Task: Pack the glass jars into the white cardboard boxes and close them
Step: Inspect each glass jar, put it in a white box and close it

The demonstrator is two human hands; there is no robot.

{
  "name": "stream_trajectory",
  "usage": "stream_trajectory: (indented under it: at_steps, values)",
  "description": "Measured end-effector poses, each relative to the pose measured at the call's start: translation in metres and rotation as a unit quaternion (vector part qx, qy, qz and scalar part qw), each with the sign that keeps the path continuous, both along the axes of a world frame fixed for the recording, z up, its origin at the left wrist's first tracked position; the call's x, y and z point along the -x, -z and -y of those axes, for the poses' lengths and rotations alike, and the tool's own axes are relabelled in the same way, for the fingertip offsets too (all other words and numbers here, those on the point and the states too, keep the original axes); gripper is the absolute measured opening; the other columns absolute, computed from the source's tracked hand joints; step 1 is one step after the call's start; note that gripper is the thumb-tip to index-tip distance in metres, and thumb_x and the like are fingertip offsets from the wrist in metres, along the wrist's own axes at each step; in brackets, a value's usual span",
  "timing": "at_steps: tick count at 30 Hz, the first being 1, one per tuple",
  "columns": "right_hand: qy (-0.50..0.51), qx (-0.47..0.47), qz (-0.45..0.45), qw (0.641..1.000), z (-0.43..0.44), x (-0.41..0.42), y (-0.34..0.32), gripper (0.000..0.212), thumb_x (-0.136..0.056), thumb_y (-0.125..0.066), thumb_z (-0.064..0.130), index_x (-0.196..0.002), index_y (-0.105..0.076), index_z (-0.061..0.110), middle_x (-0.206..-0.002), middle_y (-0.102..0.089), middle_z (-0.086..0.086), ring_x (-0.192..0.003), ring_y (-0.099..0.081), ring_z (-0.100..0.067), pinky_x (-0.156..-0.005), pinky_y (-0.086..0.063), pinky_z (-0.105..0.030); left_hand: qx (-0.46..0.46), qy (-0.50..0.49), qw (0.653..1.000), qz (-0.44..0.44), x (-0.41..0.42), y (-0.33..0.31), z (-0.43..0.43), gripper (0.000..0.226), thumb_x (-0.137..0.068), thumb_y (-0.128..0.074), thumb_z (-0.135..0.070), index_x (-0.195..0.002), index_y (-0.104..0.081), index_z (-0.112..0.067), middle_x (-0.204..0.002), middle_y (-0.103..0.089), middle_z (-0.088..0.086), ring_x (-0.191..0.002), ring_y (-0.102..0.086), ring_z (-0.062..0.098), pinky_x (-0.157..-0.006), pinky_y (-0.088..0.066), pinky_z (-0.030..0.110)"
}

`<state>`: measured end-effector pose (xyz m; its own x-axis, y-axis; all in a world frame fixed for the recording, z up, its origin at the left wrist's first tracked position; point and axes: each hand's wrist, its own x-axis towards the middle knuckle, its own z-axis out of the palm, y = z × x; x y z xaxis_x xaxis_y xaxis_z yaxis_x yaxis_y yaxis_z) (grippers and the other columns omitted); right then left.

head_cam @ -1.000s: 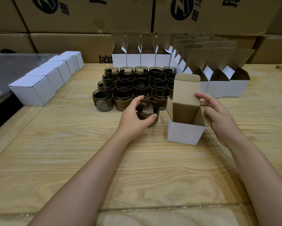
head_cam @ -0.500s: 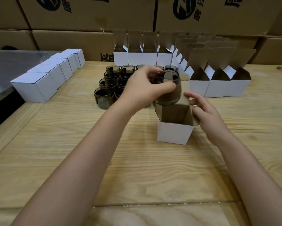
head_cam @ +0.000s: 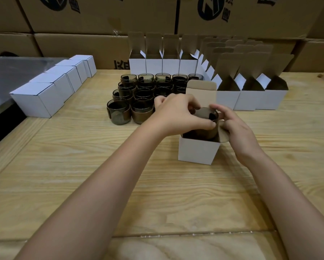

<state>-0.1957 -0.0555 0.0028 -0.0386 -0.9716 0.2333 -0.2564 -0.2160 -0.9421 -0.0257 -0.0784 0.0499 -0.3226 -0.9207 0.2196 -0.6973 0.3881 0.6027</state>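
Note:
A dark smoky glass jar (head_cam: 206, 128) sits halfway down inside an open white cardboard box (head_cam: 197, 151) near the table's middle. My left hand (head_cam: 176, 114) grips the jar's rim and side from the left. My right hand (head_cam: 234, 128) holds the box's right side flap, its fingertips touching the jar's rim. The box's lid flap (head_cam: 201, 91) stands upright behind the jar. Several more dark jars (head_cam: 138, 94) stand in rows behind my left hand.
Closed white boxes (head_cam: 44, 92) line the table's left side. Open white boxes (head_cam: 251, 96) with raised flaps stand at the back and right. Large brown cartons (head_cam: 101, 15) form a wall behind the wooden table (head_cam: 82, 166).
My left hand lifted the jar from the table, carried it over the open box and lowered it partway inside. My right hand stayed at the box's right flap.

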Motion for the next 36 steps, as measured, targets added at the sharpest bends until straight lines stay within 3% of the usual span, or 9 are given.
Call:
stream_trajectory:
  at_steps: [4, 18, 21, 23, 25, 27, 30, 33, 36]
  values:
    - [0.007, -0.002, -0.026, 1.0, 0.001, -0.002, 0.0, 0.052, -0.093, -0.029, -0.002, -0.122, -0.054, 0.033, -0.101, -0.049, 0.008, -0.072, -0.052, 0.018, -0.061, -0.04, -0.002, 0.021, 0.009, 0.995, 0.098, -0.001, 0.007, 0.001, 0.053, -0.064, -0.076, -0.061, -0.107, -0.061, -0.034, -0.106, -0.056, -0.005, -0.115, -0.032, 0.018, -0.087, -0.017, 0.032]
    - [0.001, 0.0, -0.035, 0.999, -0.002, -0.005, -0.001, 0.049, -0.094, -0.027, -0.002, -0.125, -0.05, 0.029, -0.096, -0.052, 0.011, -0.072, -0.053, 0.019, -0.061, -0.038, 0.0, -0.048, -0.029, 0.971, 0.234, 0.018, -0.006, 0.004, 0.039, -0.075, -0.07, -0.06, -0.101, -0.068, -0.031, -0.102, -0.058, -0.004, -0.115, -0.032, 0.022, -0.085, -0.022, 0.038]
    - [-0.002, 0.001, -0.028, 1.0, -0.002, -0.006, -0.002, 0.049, -0.095, -0.028, -0.002, -0.126, -0.051, 0.026, -0.098, -0.052, 0.007, -0.071, -0.053, 0.019, -0.06, -0.039, -0.001, -0.04, 0.001, 0.994, 0.104, 0.009, 0.0, 0.002, 0.035, -0.075, -0.072, -0.056, -0.099, -0.066, -0.031, -0.094, -0.059, -0.011, -0.109, -0.044, 0.017, -0.09, -0.035, 0.036]
    - [-0.006, 0.001, -0.021, 1.0, -0.002, -0.006, -0.002, 0.048, -0.095, -0.027, -0.003, -0.127, -0.051, 0.024, -0.099, -0.052, 0.006, -0.071, -0.053, 0.02, -0.059, -0.039, 0.0, -0.025, -0.015, 0.993, -0.118, 0.001, 0.007, -0.003, 0.019, -0.084, -0.068, -0.042, -0.095, -0.065, -0.026, -0.088, -0.061, -0.012, -0.095, -0.055, 0.009, -0.079, -0.045, 0.028]
    - [-0.007, 0.001, -0.025, 1.0, -0.003, -0.007, -0.002, 0.047, -0.096, -0.026, -0.002, -0.127, -0.05, 0.025, -0.099, -0.05, 0.009, -0.072, -0.052, 0.022, -0.059, -0.038, 0.001, -0.021, -0.077, 0.932, -0.354, -0.006, 0.018, -0.007, 0.007, -0.094, -0.057, -0.021, -0.095, -0.063, -0.022, -0.088, -0.061, -0.008, -0.081, -0.057, 0.004, -0.068, -0.045, 0.019]
    - [-0.007, -0.003, -0.023, 1.0, -0.003, -0.007, -0.002, 0.047, -0.096, -0.026, -0.001, -0.126, -0.049, 0.028, -0.1, -0.049, 0.01, -0.073, -0.051, 0.024, -0.059, -0.038, 0.001, -0.072, -0.1, 0.86, -0.495, -0.007, 0.033, -0.009, 0.019, -0.1, -0.042, -0.011, -0.107, -0.058, -0.02, -0.096, -0.059, -0.004, -0.079, -0.056, 0.004, -0.065, -0.048, 0.016]
    - [-0.002, -0.005, -0.024, 1.0, -0.003, -0.006, -0.002, 0.046, -0.098, -0.026, 0.002, -0.124, -0.049, 0.032, -0.102, -0.05, 0.011, -0.073, -0.05, 0.024, -0.058, -0.038, 0.002, -0.167, -0.072, 0.833, -0.523, 0.001, 0.056, -0.012, 0.025, -0.103, -0.039, -0.012, -0.123, -0.053, -0.016, -0.12, -0.061, 0.003, -0.094, -0.061, 0.009, -0.065, -0.05, 0.016]
    - [0.007, -0.009, 0.004, 1.0, -0.005, -0.009, -0.001, 0.041, -0.102, -0.026, 0.014, -0.117, -0.052, 0.043, -0.11, -0.052, 0.013, -0.081, -0.05, 0.024, -0.059, -0.039, 0.001, -0.241, -0.036, 0.812, -0.531, 0.005, 0.066, -0.011, 0.033, -0.101, -0.045, -0.021, -0.131, -0.056, -0.012, -0.123, -0.066, 0.011, -0.106, -0.065, 0.023, -0.068, -0.054, 0.023]
    - [0.006, -0.02, 0.069, 0.997, -0.004, -0.012, 0.002, 0.031, -0.103, -0.031, 0.031, -0.117, -0.05, 0.051, -0.128, -0.055, 0.002, -0.115, -0.053, -0.008, -0.082, -0.045, -0.018, -0.248, -0.023, 0.81, -0.53, 0.002, 0.068, -0.007, 0.023, -0.099, -0.049, -0.017, -0.116, -0.064, -0.019, -0.106, -0.07, 0.006, -0.091, -0.066, 0.02, -0.068, -0.053, 0.027]
